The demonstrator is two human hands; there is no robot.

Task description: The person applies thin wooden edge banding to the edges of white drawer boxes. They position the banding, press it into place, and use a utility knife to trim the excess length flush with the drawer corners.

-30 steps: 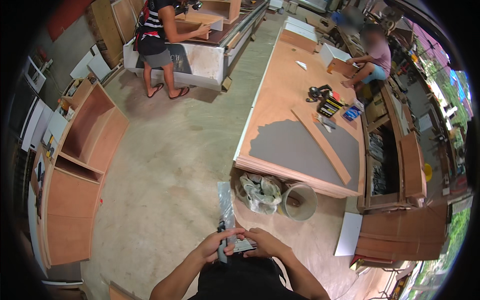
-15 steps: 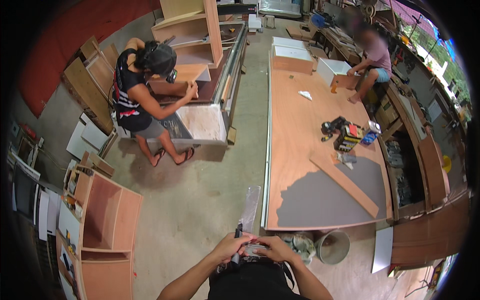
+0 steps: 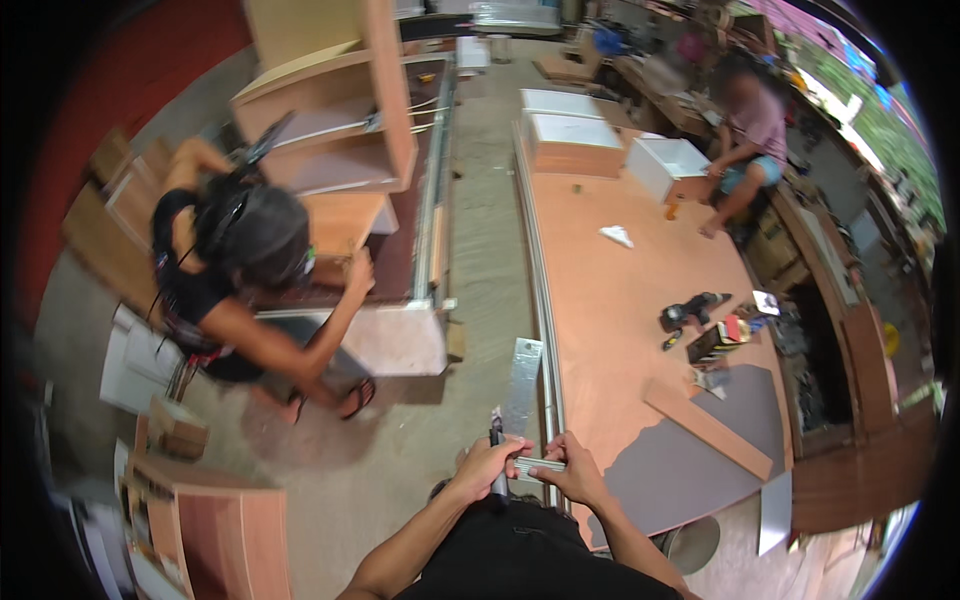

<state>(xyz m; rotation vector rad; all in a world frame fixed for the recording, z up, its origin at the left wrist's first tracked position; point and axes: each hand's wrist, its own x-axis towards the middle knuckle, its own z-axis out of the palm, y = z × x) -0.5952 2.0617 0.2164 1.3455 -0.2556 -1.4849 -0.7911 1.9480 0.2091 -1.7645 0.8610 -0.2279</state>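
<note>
My left hand (image 3: 483, 468) is closed around a slim black tool (image 3: 497, 432) that points up and away from me; its exact kind I cannot make out. Close beside it, my right hand (image 3: 577, 473) pinches a short, silver, ribbed strip (image 3: 540, 466) between thumb and fingers. The strip's left end meets the fingertips of my left hand. Just beyond both hands, a long flat silver strip (image 3: 523, 385) with a hole near its far end stretches away from me. Whether a hand holds it is hidden.
Right of my hands stands a wood-faced worktable (image 3: 600, 300) with a board (image 3: 708, 428), a power drill (image 3: 692, 312), a can (image 3: 718, 340) and white-topped boxes (image 3: 575, 145). A person (image 3: 750, 130) crouches on its far right; another (image 3: 250, 250) bends over cabinet parts at left. A wooden cabinet (image 3: 232, 540) stands front left.
My view has shifted, and my hands now lie beside the worktable's near left corner. My hands have moved slightly apart, exposing the ribbed strip. The person at left bends lower and appears nearer.
</note>
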